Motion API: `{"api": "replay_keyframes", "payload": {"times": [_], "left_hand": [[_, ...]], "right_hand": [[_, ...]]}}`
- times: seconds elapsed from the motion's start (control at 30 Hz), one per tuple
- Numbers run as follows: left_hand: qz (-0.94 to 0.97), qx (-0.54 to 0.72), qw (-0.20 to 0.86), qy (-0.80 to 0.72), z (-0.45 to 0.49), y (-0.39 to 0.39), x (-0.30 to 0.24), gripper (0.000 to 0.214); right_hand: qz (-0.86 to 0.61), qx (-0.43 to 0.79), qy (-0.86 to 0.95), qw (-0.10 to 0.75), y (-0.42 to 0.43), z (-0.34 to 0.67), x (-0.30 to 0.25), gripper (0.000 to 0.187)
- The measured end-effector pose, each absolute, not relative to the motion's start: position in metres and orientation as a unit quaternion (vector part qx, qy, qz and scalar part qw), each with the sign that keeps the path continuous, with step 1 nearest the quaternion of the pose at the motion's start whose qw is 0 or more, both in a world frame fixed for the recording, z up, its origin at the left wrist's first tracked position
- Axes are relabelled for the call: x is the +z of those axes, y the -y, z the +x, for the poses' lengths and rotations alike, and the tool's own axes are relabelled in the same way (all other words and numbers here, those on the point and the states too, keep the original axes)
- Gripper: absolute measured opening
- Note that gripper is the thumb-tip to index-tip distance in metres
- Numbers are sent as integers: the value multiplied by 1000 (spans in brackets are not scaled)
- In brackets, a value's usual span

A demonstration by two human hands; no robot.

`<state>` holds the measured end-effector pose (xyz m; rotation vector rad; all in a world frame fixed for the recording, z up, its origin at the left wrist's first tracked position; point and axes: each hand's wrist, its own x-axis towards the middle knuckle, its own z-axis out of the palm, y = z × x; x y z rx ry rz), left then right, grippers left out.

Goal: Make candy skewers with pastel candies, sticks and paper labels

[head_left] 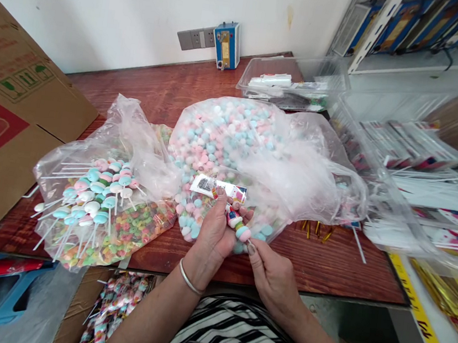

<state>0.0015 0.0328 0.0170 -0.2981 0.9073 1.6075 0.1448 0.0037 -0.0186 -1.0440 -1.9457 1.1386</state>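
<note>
My left hand [219,227], a bangle on its wrist, is closed around a candy skewer [242,230] of pink, white and blue pieces. The skewer slants down to the right across my fingers. With fingertips pinched, my right hand [273,269] grips its lower end, where the stick is mostly hidden. A white printed wrapper [218,188] lies just beyond my left hand, on a clear bag of pastel marshmallows [225,132]. Left of it, several marshmallow sticks [97,191] are heaped on a bag of coloured gummy rings [145,225].
A cardboard box [15,106] borders the table on the left. At the right stand clear bins with printed sleeves [411,144] and white sticks [431,191]. Gold twist ties [317,230] lie near the bag. Packed candy skewers [116,302] fill a box below the table edge.
</note>
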Motion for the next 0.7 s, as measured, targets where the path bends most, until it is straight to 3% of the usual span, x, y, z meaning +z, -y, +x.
{"api": "replay_keyframes", "payload": {"times": [0.07, 0.13, 0.2, 0.3, 0.4, 0.5, 0.6, 0.7], "left_hand": [[-125, 702, 591, -377, 1, -32, 19, 30], [-111, 708, 594, -365, -2, -30, 22, 30], [-80, 705, 615, -345, -5, -28, 25, 27], [-37, 693, 638, -332, -8, -25, 29, 18], [-13, 697, 616, -368, -5, -24, 31, 13], [8, 702, 593, -394, -2, -25, 30, 13], [10, 699, 583, -414, -1, -26, 28, 12], [3, 691, 585, -424, 0, -26, 24, 14]], "right_hand": [[-402, 678, 545, 287, -1, 141, -12, 37], [-361, 830, 351, 241, -1, 140, -8, 37], [-317, 890, 243, 220, -4, 143, -8, 31], [-313, 879, 250, 260, -9, 145, -11, 24], [-372, 768, 419, 309, -10, 146, -16, 26], [-413, 525, 665, 334, -11, 147, -18, 26], [-363, 234, 825, 365, -11, 150, -21, 17], [-302, 98, 872, 374, -11, 150, -24, 13]]}}
